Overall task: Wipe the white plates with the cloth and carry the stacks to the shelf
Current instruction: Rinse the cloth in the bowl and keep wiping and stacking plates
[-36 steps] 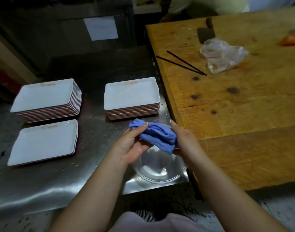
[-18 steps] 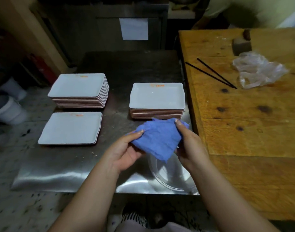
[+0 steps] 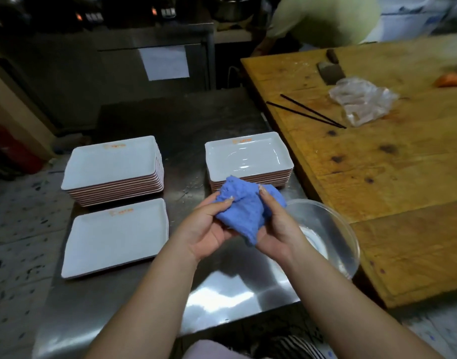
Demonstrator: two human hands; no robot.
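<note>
A blue cloth (image 3: pixel 244 208) is bunched between both hands above the steel table (image 3: pixel 222 294). My left hand (image 3: pixel 209 229) grips its left side and my right hand (image 3: pixel 276 229) grips its right side. Just beyond the cloth stands a stack of white rectangular plates (image 3: pixel 248 158) whose top plate looks wet. A taller stack of white plates (image 3: pixel 112 167) stands at the far left. In front of that stack lies a single white plate (image 3: pixel 113 237), flat on the table.
A clear plastic bowl (image 3: pixel 331 237) sits under my right wrist at the steel table's right edge. A wooden table (image 3: pixel 390 190) adjoins on the right with black chopsticks (image 3: pixel 307 112), a crumpled plastic bag (image 3: pixel 362 99) and a cleaver (image 3: pixel 331 71). Another person (image 3: pixel 323 19) stands behind it.
Both hands have worked the cloth, which spread out and is now bunched again. The view shifted, and the hands stay over the near edge of the right stack.
</note>
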